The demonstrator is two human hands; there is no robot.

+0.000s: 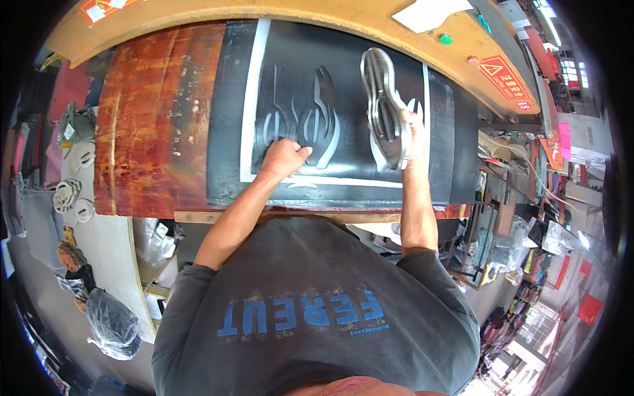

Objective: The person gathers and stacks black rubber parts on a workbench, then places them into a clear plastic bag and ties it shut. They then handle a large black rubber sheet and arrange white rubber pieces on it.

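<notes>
My right hand [414, 135] grips the side of a metal cutting die [379, 86], a long, shoe-sole-shaped frame with inner blades, tilted above the black sheet [290, 46]. My left hand [285, 158] rests low on the same sheet with its fingers curled in; whatever they may hold is hidden. Just beyond it, long curved cuts [317, 125] run through the sheet, and pale material shows through the openings. More cut openings lie partly behind the die and my right hand. A white border [249, 112] shows around the sheet.
The sheet lies on a worn red-brown board [155, 119]. Across the far side runs a yellow machine beam [264, 12] with a green button [445, 39] and a warning label [502, 76]. Plastic-wrapped bundles [112, 323] sit at lower left, and cluttered racks stand to the right.
</notes>
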